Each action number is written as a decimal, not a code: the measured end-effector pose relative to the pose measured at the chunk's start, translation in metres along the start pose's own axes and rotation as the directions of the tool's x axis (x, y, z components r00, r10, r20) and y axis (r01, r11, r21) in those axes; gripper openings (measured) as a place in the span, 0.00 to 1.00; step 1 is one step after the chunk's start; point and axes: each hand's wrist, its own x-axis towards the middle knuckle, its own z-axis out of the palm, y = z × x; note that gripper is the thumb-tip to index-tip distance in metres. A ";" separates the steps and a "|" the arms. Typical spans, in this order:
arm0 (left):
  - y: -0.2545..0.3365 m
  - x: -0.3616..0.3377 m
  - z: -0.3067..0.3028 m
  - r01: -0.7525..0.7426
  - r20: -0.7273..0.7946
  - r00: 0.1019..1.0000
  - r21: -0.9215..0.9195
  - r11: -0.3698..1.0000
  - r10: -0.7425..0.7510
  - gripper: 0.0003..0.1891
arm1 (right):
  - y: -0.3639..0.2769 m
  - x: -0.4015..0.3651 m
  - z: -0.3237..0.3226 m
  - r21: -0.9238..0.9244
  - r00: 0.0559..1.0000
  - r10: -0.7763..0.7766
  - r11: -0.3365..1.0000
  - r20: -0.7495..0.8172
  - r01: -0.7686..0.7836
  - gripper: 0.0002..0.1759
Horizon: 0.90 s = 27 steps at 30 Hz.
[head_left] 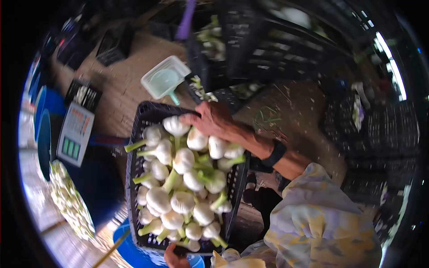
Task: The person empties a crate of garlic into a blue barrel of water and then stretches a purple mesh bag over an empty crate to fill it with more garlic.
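A black plastic crate point(132, 187) heaped with garlic bulbs point(183, 202), white with short green stems, is in front of me. My right hand point(212, 119) is closed on the crate's rim at the upper end, a finger lying over the nearest bulbs. A dark band point(275, 154) circles that wrist. At the lower end, my left hand point(175, 258) grips the opposite rim; most of it is cut off by the frame edge. The crate's underside is hidden.
A digital scale point(75, 135) stands at left beside blue barrels point(44, 143). Beyond the crate lies a white tub point(178, 67) with a pale green scoop point(165, 81). Stacked black crates point(277, 49) rise at the upper right, more crates point(380, 134) at far right. A blue tub point(123, 236) sits below.
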 end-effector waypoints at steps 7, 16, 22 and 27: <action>0.054 -0.061 0.073 -0.359 0.196 0.931 0.332 0.872 0.308 0.13 | 0.220 -0.173 -0.106 0.283 0.845 0.534 0.807 0.024 -0.518 0.40; 0.215 -0.151 0.340 -0.863 0.609 0.477 0.189 0.468 0.634 0.15 | 0.411 -0.421 -0.358 0.525 0.311 0.910 0.412 -0.274 -0.744 0.35; 0.359 -0.274 0.564 -0.644 0.601 0.658 0.139 0.752 0.453 0.09 | 0.490 -0.536 -0.471 0.792 -0.157 0.905 0.249 -0.395 -0.557 0.27; 0.466 -0.357 0.736 -0.613 0.800 0.477 0.006 0.790 0.364 0.08 | 0.580 -0.562 -0.551 0.916 -0.393 0.860 0.185 -0.326 -0.356 0.23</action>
